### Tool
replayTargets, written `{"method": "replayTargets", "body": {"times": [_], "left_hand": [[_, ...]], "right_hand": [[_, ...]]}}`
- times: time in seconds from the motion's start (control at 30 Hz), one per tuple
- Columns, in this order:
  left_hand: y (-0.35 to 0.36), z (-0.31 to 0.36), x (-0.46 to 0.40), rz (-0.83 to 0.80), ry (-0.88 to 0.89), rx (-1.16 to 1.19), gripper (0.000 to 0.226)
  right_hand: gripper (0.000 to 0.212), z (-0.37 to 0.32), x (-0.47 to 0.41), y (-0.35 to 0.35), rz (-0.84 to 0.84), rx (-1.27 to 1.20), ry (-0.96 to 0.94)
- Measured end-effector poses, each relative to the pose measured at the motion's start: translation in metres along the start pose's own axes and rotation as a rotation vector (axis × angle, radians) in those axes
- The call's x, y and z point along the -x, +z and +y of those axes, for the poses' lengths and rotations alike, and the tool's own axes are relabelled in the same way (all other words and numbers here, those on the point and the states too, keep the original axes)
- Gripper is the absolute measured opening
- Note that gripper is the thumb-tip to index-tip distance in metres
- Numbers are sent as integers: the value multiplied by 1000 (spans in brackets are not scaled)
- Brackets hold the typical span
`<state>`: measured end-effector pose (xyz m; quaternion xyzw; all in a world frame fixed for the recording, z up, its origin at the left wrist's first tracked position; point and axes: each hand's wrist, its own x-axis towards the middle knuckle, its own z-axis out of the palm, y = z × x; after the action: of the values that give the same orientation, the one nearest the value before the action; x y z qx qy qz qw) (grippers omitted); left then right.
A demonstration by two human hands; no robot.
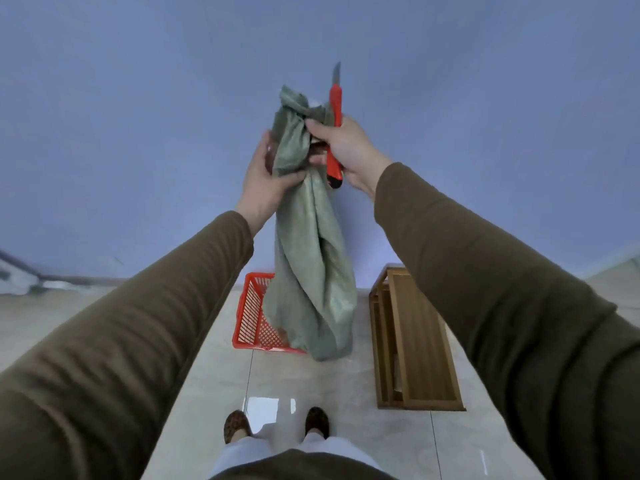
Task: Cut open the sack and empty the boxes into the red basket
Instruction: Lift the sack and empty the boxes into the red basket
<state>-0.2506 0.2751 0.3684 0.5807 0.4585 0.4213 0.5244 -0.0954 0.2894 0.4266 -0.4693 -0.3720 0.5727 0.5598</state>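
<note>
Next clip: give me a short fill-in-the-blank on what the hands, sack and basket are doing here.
1. The right hand holds a knife with its blade pointing ____.
2. The left hand grips the green ____ near its tied end.
3. The sack hangs over the red ____.
4. The wooden crate stands on the ____.

Missing: up; sack; basket; floor

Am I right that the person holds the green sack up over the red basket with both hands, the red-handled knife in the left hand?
Not quite. In the head view the red-handled knife is in the right hand, not the left hand. The rest stands.
</note>
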Motion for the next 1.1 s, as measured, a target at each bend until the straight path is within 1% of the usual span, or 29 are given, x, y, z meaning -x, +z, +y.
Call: {"method": "replayTargets", "body": {"times": [0.03,0.07,0.1,0.13,0.17,0.2,0.23,0.27,0.3,0.33,0.37,0.4,0.43,0.47,0.5,0.6,0.67,0.73,0.77,0.83,0.9,0.97,1.0,1.03,1.1], "left_hand": [[-1,7,-3,38,31,13,93],[-2,12,-7,31,67,-10,95],[-4,15,-10,0,94,-55,92],[-6,18,-13,-18,101,-99,83],[-7,20,-16,5,97,-114,72],[-8,20,-18,63,107,-117,63],[-9,21,-21,132,135,-113,61],[-10,23,-24,180,167,-118,64],[-11,23,-27,194,187,-131,74],[-13,23,-29,162,180,-142,88],[-13,21,-30,96,150,-136,103],[-14,18,-31,41,115,-127,114],[-14,15,-32,21,97,-121,117],[-15,13,-34,19,92,-116,115],[-17,13,-36,22,87,-112,106],[-22,15,-41,-25,54,-79,55],[-25,16,-44,-56,31,15,33],[-26,19,-48,-73,-11,86,24],[-28,21,-50,-72,-37,104,24],[-30,24,-54,-44,-79,122,25],[-34,24,-59,-9,-118,125,24],[-36,26,-60,5,-153,119,24],[-37,26,-61,9,-164,119,25],[-36,27,-61,9,-171,121,25],[-32,30,-59,-6,-176,131,26]], "right_hand": [[17,-6,-2,0,17,-86,-32],[14,-13,-4,0,21,-198,-56],[12,-20,-7,0,20,-245,-64],[12,-25,-8,1,9,-204,-49],[12,-28,-6,4,-4,-90,-24],[13,-29,-6,5,-9,12,-17],[12,-31,-8,6,-6,3,-30],[9,-33,-9,7,-5,-94,-41],[10,-35,-9,9,-9,-186,-45],[12,-36,-10,10,-28,-215,-35],[11,-34,-10,10,-49,-146,-14],[10,-32,-7,11,-65,-18,7],[9,-27,-5,11,-80,69,20],[9,-23,-5,10,-94,73,35],[10,-21,-6,9,-107,34,48],[13,-26,-9,8,-131,-35,66],[10,-29,-11,9,-154,-49,64],[6,-30,-12,6,-181,-84,70],[8,-32,-13,4,-183,-91,71],[24,-35,-13,-2,-116,-75,53],[37,-33,-11,-14,38,39,-53],[39,-26,-9,-25,165,241,-214],[41,-22,-6,-27,183,345,-294],[46,-17,-4,-27,161,454,-361],[67,-7,-3,-23,11,684,-406]]}}
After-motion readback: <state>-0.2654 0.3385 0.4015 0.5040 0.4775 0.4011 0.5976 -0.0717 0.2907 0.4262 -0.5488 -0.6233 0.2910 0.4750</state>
